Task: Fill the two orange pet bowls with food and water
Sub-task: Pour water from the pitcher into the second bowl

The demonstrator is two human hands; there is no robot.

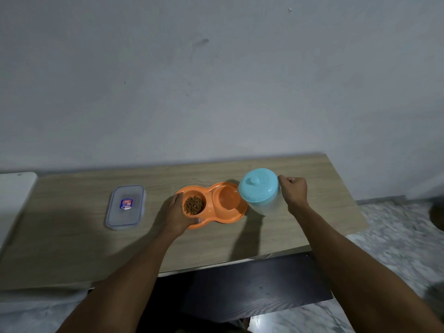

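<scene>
An orange double pet bowl point(236, 216) sits on the wooden table. Its left bowl holds brown kibble point(193, 205); its right bowl point(225, 197) looks orange inside, and I cannot tell whether there is water in it. My left hand point(178, 212) grips the bowl's left rim. My right hand point(293, 192) is closed on the handle of a clear jug point(268, 205) with a light blue lid point(258, 186). The jug is tilted left, with its lid over the right bowl's edge.
A clear rectangular food container point(126, 206) with its lid on and a blue label lies to the left of the bowls. The table point(300, 231) backs onto a grey wall. A white surface point(12, 195) adjoins on the left. A dark bench point(252, 289) stands below the front edge.
</scene>
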